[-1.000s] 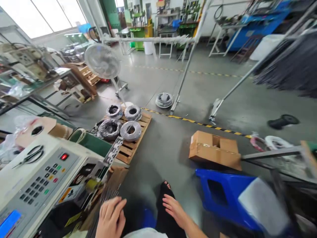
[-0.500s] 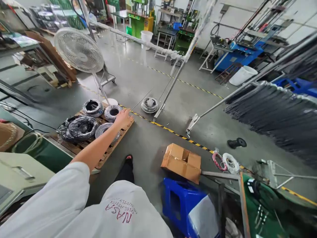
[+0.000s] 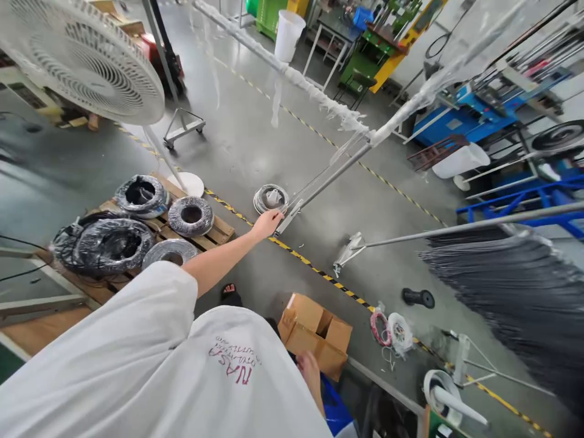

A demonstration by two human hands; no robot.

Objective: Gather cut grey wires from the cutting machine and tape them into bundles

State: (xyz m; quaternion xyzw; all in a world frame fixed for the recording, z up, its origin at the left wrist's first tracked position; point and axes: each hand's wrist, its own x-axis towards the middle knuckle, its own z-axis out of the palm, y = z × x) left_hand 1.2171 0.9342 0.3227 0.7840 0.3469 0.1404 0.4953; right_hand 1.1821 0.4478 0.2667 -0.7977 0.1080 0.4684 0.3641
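My left hand (image 3: 268, 224) is stretched forward, its fingers pinched together beside the lower end of a metal rack post (image 3: 319, 176). What the pinch holds is too small to make out. Just beyond it, a wire coil (image 3: 271, 199) lies on the floor. Thin strands run up along the post from near the hand. My right hand (image 3: 309, 368) is low, in front of an open cardboard box (image 3: 296, 334); blur and the angle hide its finger shape.
Wrapped coils (image 3: 190, 216) sit on a wooden pallet (image 3: 219, 228) at left, by a standing fan (image 3: 95, 67). Dark strands (image 3: 502, 286) hang from a rack at right. A black spool (image 3: 418, 297), pink coil (image 3: 380, 326) and white coil (image 3: 400, 333) lie on the floor.
My left hand has moved right, from beside the pallet coils to the foot of the post. My right hand has come into view by the box. The view has shifted forward and right.
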